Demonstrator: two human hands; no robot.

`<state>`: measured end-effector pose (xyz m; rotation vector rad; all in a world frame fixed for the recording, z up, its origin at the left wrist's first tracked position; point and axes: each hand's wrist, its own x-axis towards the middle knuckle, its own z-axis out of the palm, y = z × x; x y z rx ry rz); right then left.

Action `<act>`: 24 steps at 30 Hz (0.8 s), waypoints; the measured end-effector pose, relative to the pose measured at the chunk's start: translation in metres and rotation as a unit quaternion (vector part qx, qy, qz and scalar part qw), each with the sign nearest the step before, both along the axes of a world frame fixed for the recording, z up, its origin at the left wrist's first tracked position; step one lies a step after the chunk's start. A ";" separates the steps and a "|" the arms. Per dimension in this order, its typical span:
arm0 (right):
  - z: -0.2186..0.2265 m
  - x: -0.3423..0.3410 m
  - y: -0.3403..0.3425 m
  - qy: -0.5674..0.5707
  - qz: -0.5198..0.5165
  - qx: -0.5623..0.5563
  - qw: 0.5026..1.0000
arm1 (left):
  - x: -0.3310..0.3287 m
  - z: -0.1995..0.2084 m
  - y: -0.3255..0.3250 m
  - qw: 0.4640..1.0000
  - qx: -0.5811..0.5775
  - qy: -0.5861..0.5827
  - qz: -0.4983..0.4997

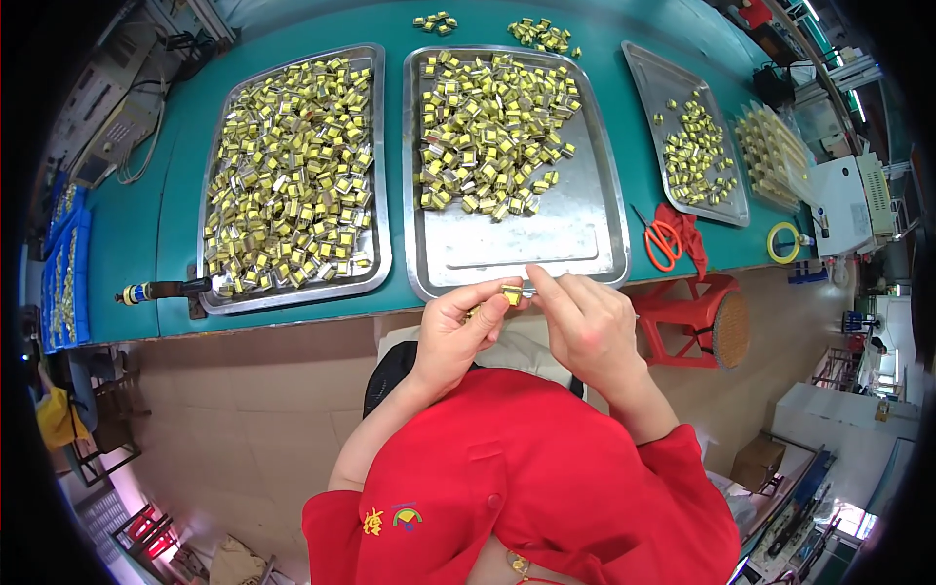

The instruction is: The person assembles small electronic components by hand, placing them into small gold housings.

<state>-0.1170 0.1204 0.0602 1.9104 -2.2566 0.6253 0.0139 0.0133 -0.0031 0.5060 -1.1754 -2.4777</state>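
Observation:
My left hand (462, 330) pinches a small yellow-taped transformer (512, 292) between thumb and fingertips, just off the table's front edge. Another bit of yellow shows beneath its fingers. My right hand (591, 327) is closed close to the transformer's right side, its fingertips at a small metallic piece (528, 292); whether this is part of the transformer I cannot tell. Beyond my hands lies a metal tray (526, 239) with a heap of similar yellow-and-silver transformers (487, 127) toward its far side. A second tray (383, 195) to the left is filled with more of them (292, 175).
At the right, a third tray (726, 207) holds fewer transformers. Orange-handled scissors (663, 246) lie beside a red cloth (687, 234). Small loose piles (541, 36) sit at the back. A dark-handled tool (166, 290) rests at the left edge; a red stool (678, 312) stands below right.

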 end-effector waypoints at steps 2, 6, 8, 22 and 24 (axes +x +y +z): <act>-0.002 -0.002 0.000 0.009 -0.014 0.004 1.000 | 0.000 0.004 0.000 1.000 -0.003 -0.008 -0.001; -0.003 -0.011 -0.001 -0.012 -0.093 -0.054 0.994 | 0.001 -0.001 -0.002 0.997 0.072 -0.003 -0.018; -0.003 -0.009 0.001 -0.051 -0.080 -0.090 0.991 | 0.002 -0.002 -0.004 0.995 0.102 0.001 -0.011; -0.052 -0.064 -0.045 -0.109 -0.179 0.019 0.977 | -0.002 0.005 -0.007 0.983 -0.172 -0.011 0.062; -0.054 -0.063 -0.055 -0.110 -0.184 0.030 0.976 | -0.002 0.003 -0.008 0.983 -0.174 -0.009 0.059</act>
